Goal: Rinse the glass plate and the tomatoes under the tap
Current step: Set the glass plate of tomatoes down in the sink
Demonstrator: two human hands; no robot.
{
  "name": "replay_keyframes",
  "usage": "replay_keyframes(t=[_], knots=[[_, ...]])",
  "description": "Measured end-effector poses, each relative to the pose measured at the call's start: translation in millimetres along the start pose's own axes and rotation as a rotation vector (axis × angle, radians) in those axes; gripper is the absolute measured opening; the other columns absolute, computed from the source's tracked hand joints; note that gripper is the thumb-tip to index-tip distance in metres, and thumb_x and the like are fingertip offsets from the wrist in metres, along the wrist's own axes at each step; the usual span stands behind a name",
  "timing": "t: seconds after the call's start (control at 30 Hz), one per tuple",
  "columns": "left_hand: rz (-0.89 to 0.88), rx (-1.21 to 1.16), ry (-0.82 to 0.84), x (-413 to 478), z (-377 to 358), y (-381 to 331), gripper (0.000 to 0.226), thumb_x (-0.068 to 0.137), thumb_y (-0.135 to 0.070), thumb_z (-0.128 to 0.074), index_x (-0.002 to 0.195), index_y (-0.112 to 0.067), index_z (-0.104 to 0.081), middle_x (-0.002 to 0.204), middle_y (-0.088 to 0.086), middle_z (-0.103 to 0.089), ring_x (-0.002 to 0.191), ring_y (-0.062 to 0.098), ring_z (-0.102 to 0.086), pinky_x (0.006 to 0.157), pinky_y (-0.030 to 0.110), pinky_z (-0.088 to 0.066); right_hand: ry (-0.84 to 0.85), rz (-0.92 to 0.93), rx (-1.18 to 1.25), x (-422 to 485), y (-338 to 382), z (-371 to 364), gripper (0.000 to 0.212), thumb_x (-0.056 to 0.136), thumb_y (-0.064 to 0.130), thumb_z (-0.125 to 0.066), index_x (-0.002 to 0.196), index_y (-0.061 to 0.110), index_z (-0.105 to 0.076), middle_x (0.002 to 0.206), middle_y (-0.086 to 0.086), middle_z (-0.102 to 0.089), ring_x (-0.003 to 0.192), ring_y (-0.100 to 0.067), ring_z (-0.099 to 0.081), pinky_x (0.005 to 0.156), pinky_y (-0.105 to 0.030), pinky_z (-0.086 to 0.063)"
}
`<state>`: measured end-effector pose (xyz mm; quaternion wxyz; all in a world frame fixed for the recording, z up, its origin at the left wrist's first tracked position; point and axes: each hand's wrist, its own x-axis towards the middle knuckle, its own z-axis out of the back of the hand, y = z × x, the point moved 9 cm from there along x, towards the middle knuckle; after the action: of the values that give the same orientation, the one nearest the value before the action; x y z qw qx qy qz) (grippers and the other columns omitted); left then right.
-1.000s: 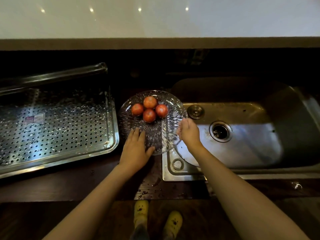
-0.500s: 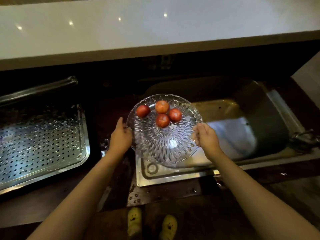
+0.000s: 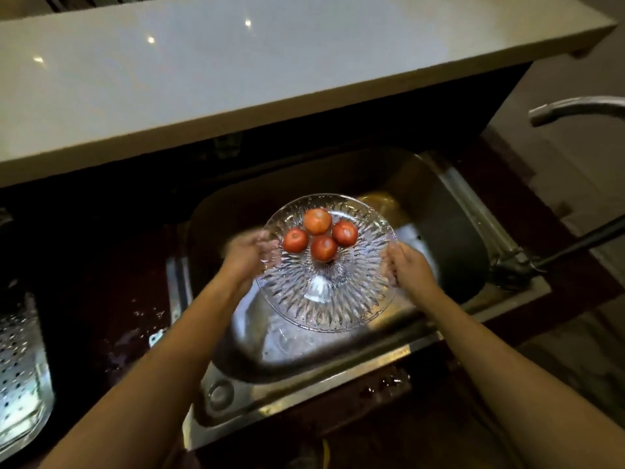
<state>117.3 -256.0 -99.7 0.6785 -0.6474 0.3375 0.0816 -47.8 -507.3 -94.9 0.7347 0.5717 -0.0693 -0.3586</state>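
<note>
A cut-glass plate (image 3: 324, 292) hangs in the air over the steel sink (image 3: 470, 211). Several red tomatoes (image 3: 319, 233) sit clustered on its far half. My left hand (image 3: 245, 253) grips the plate's left rim, and my right hand (image 3: 407, 265) grips its right rim. The tap spout (image 3: 575, 110) curves in from the right edge, well to the right of the plate. No water runs from it.
A perforated steel draining tray (image 3: 20, 360) lies at the far left. A white counter ledge (image 3: 270, 69) overhangs the back of the sink. A dark tap lever (image 3: 575, 243) sticks out at the sink's right rim. The dark counter left of the sink is wet.
Both hands lifted the plate with the tomatoes off the counter left of the sink and carried it right, over the basin. My view swung right, bringing the tap into sight.
</note>
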Motion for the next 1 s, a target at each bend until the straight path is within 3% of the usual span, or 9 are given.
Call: replay_keyframes(t=[0.07,0.2,0.37,0.57,0.67,0.73,0.87,0.93,1.0], knots=[[0.037,-0.012,-0.016,17.2,-12.5,8.7,0.025,0.091,0.007,-0.042,0.091,-0.014,-0.055,0.076,0.010,-0.057,0.057,0.016,-0.054,0.044,0.021,-0.049,-0.005,-0.011,-0.072,15.9,-7.5,8.4,0.034,0.100,0.026,-0.035,0.076,0.017,-0.056,0.046,0.002,-0.055,0.037,-0.002,-0.044,0.040,-0.019,-0.037],[0.106,0.012,-0.069,49.2,-32.3,27.5,0.024,0.092,0.009,-0.040,0.104,-0.009,-0.051,0.079,0.010,-0.060,0.056,0.014,-0.055,0.043,0.019,-0.046,-0.037,-0.046,-0.203,49.6,-27.2,20.3,0.032,0.098,0.023,-0.039,0.082,0.005,-0.059,0.062,-0.006,-0.056,0.057,-0.017,-0.049,0.056,-0.027,-0.038],[0.172,-0.013,-0.101,72.2,-47.8,50.8,0.024,0.093,0.008,-0.036,0.109,-0.004,-0.049,0.082,0.010,-0.061,0.059,0.012,-0.051,0.041,0.016,-0.043,-0.029,-0.119,-0.446,80.0,-54.0,25.3,0.031,0.096,0.026,-0.041,0.082,0.004,-0.056,0.075,-0.015,-0.063,0.063,-0.025,-0.056,0.056,-0.028,-0.037],[0.218,0.057,-0.198,93.0,-45.8,89.8,0.031,0.091,0.012,-0.037,0.115,0.004,-0.054,0.081,0.010,-0.060,0.060,0.015,-0.049,0.055,0.027,-0.042,0.067,-0.265,-0.711,109.3,-92.7,9.4,0.038,0.098,0.036,-0.038,0.104,0.003,-0.056,0.110,-0.023,-0.062,0.100,-0.037,-0.059,0.081,-0.035,-0.045],[0.229,0.169,-0.290,100.9,-35.8,110.3,0.032,0.089,0.011,-0.039,0.115,0.008,-0.057,0.086,0.021,-0.059,0.068,0.025,-0.050,0.066,0.035,-0.041,0.128,-0.303,-0.817,122.3,-109.5,-2.7,0.041,0.098,0.037,-0.037,0.111,0.002,-0.055,0.118,-0.023,-0.060,0.108,-0.038,-0.057,0.087,-0.037,-0.045],[0.238,0.218,-0.326,104.6,-31.2,121.6,0.031,0.090,0.008,-0.041,0.116,0.005,-0.058,0.085,0.022,-0.056,0.060,0.025,-0.049,0.053,0.029,-0.042,0.142,-0.306,-0.859,128.7,-116.7,-8.8,0.042,0.097,0.037,-0.037,0.111,0.003,-0.056,0.120,-0.021,-0.060,0.108,-0.037,-0.057,0.087,-0.036,-0.045],[0.200,0.389,-0.433,102.8,-21.2,127.7,0.033,0.088,0.004,-0.044,0.108,-0.007,-0.067,0.065,0.011,-0.060,0.045,0.019,-0.048,0.032,0.018,-0.039,0.188,-0.286,-1.003,136.8,-126.5,-18.2,0.045,0.097,0.041,-0.035,0.114,0.006,-0.058,0.123,-0.017,-0.060,0.111,-0.034,-0.058,0.087,-0.035,-0.046],[0.148,0.484,-0.447,100.7,-22.5,122.5,0.034,0.086,0.003,-0.047,0.109,-0.009,-0.068,0.079,0.018,-0.070,0.057,0.027,-0.060,0.048,0.023,-0.050,0.211,-0.287,-1.046,138.7,-130.6,-20.2,0.046,0.098,0.042,-0.033,0.116,0.008,-0.058,0.124,-0.014,-0.060,0.113,-0.032,-0.057,0.088,-0.035,-0.046],[0.099,0.599,-0.453,100.6,-23.4,116.3,0.031,0.086,0.001,-0.049,0.110,-0.006,-0.068,0.098,0.024,-0.070,0.082,0.037,-0.065,0.069,0.033,-0.050,0.230,-0.274,-1.102,138.8,-131.3,-20.9,0.046,0.098,0.042,-0.032,0.118,0.009,-0.057,0.126,-0.013,-0.059,0.114,-0.031,-0.056,0.089,-0.035,-0.046]])
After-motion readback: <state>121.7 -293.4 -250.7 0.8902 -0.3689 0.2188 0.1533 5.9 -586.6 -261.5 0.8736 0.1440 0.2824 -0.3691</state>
